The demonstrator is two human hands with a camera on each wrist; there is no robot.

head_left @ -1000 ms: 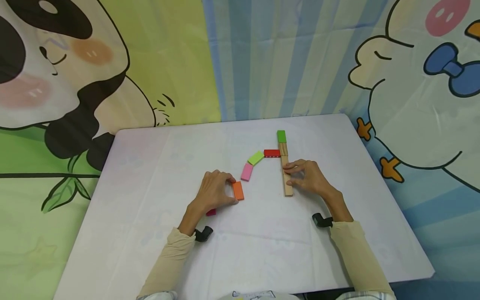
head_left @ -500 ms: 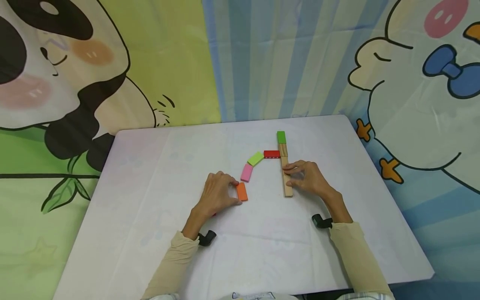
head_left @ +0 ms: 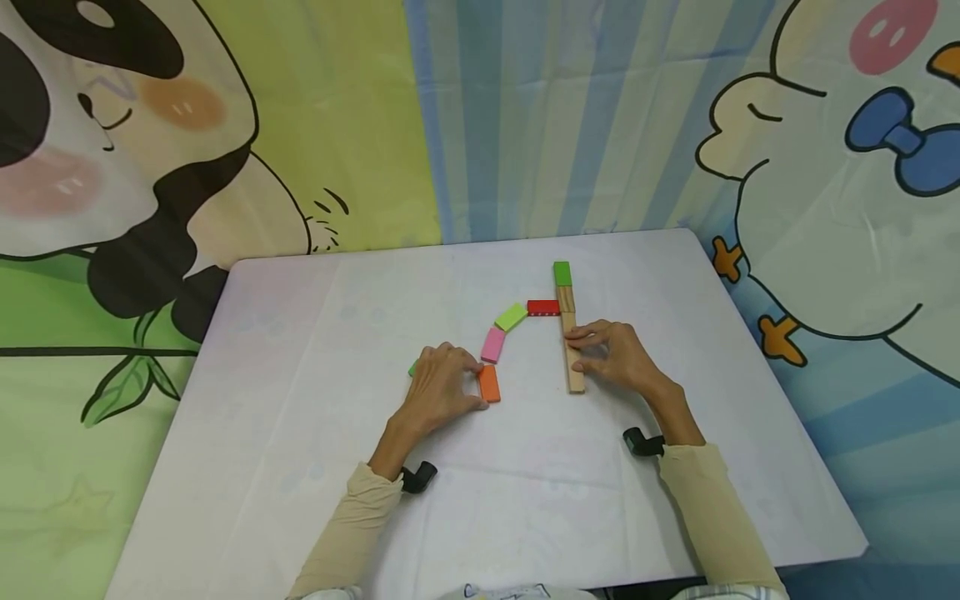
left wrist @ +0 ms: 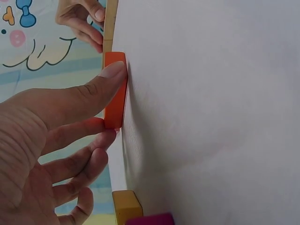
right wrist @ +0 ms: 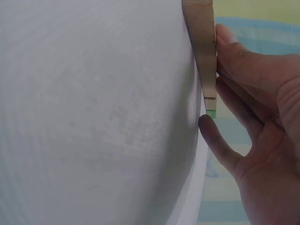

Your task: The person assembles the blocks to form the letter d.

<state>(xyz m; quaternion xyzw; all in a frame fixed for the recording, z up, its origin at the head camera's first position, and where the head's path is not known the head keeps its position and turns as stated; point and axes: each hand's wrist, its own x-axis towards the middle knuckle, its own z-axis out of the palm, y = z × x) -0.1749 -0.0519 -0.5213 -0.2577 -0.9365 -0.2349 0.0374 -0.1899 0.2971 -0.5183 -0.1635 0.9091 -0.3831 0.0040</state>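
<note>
My left hand (head_left: pixel 441 385) pinches an orange block (head_left: pixel 489 383) by its ends, between thumb and forefinger. In the left wrist view the thumb lies along one end of the orange block (left wrist: pixel 116 110) while the other fingers curl loosely. Just beyond it lies a pink block (head_left: pixel 492 344), followed by a lime block (head_left: pixel 511 317) and a red block (head_left: pixel 543 308), in a curve. The red block meets an upright line of a long wooden block (head_left: pixel 575 382), a short wooden block (head_left: pixel 566 299) and a green block (head_left: pixel 562 273). My right hand (head_left: pixel 617 354) rests fingertips against the long block's right side.
A bit of another green block (head_left: pixel 412 367) shows behind my left hand. A yellow block (left wrist: pixel 126 206) and a magenta block (left wrist: pixel 152 219) lie near that hand in the left wrist view. All lie on a white table (head_left: pixel 300 467) before printed cloth walls (head_left: pixel 510 125).
My left hand has slid the orange block to the right, nearly under the pink block. The magenta block has gone behind the hand, and a green corner has come into sight. My right hand stays put.
</note>
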